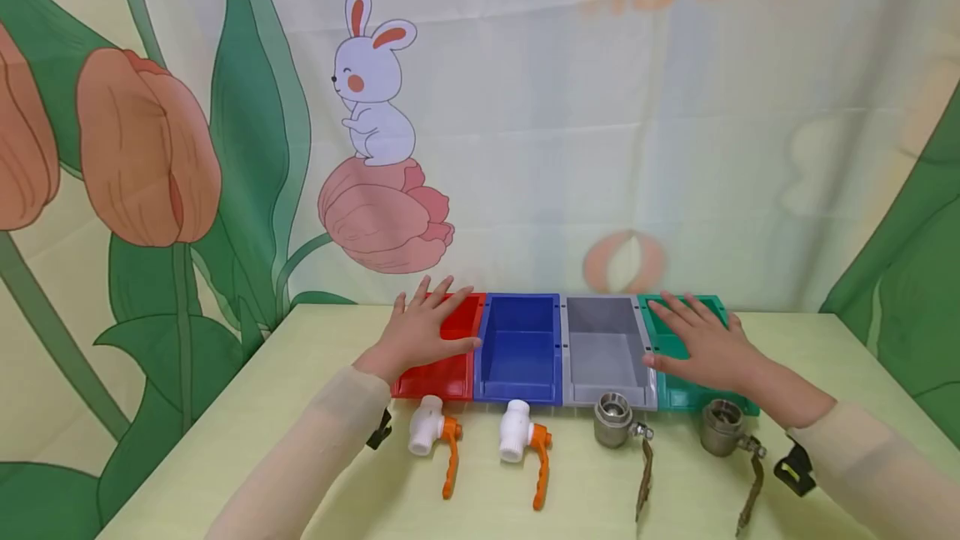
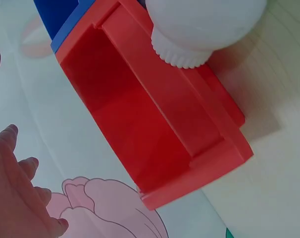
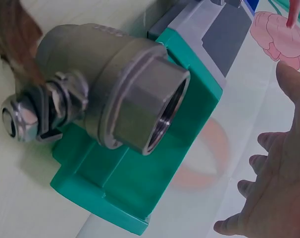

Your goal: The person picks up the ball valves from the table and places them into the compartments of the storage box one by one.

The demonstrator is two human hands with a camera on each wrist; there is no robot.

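While left hand (image 1: 420,332) hovers splayed over a red bin (image 1: 438,380), right hand (image 1: 708,348) spread above green bin (image 1: 678,397)

Table (image 1: 588,482) with 4 bins (image 1: 521,348), 4 valves (image 1: 514,433)

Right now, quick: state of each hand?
Left hand: open, fingers spread near the red bin, holding nothing.
Right hand: open, fingers spread near the green bin, holding nothing.

Orange letters (image 1: 663,0) on backdrop (image 1: 510,148), seemingly illegible.
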